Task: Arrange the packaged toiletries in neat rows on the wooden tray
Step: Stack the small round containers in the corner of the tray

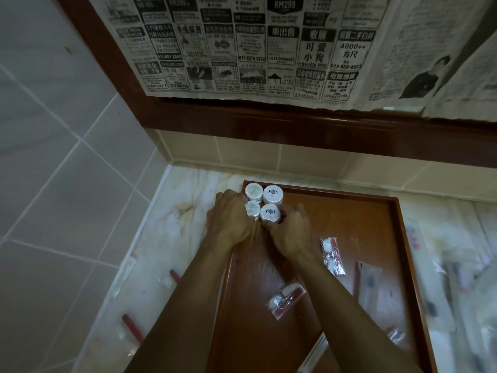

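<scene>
Now both forearms are reaching forward over the rectangular reddish-brown wooden tray (376, 211), which is lying on the pale marbled table (166, 238). The left hand (231, 219) is lying knuckles-up over the tray's left rim, its fingers curled against the near-left round white packaged toiletry (252, 209); how firmly that grip is closing is hidden by the back of the hand. The right hand (289, 230) is clenching its grip around the near-right round white packaged toiletry with a dark emblem (270, 213), fingers wrapping its near and right sides.

Four round white packages are sitting in a two-by-two block in the tray's far left corner: the two being handled, plus a pale-labelled round white package (253, 192) just beyond the left hand and an emblem-topped round white package (273, 194) just beyond the right hand.

Right of the right hand, a clear sachet with red and white contents (333, 257) is lying on the tray. A second red-and-white clear sachet (285, 300) is lying between the forearms, nearer the person. A long clear wrapped item (368, 286) is lying right of the right forearm. Left of the left forearm, red-tipped wrapped items (133, 328) are lying on the table. Sheets of newspaper (255, 47) are hanging on the dark wooden frame (295, 125) well beyond both hands.
</scene>
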